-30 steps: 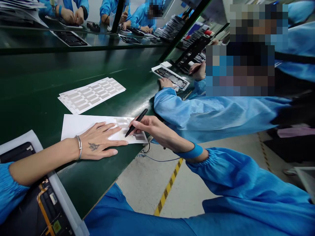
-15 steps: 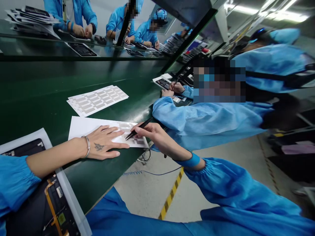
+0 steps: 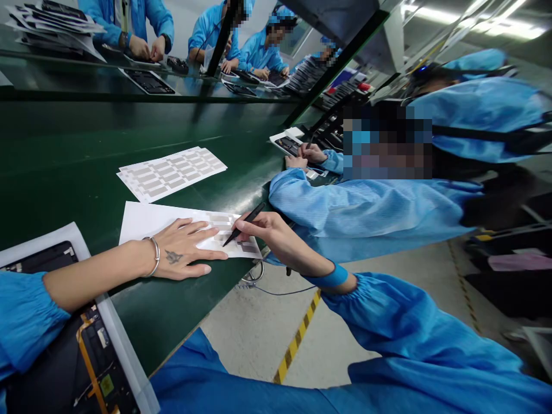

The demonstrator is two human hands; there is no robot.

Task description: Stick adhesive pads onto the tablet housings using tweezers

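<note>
My left hand (image 3: 181, 251) lies flat, fingers spread, partly over the white label sheet (image 3: 144, 224) at the edge of the green surface (image 3: 161, 316), while my right hand (image 3: 264, 227) grips black tweezers (image 3: 244, 223), tips down at that sheet's grey labels (image 3: 221, 219), more label sheets (image 3: 172, 172) just beyond.

Left hand (image 3: 184, 250) flat, right hand (image 3: 261, 226) pinching
</note>
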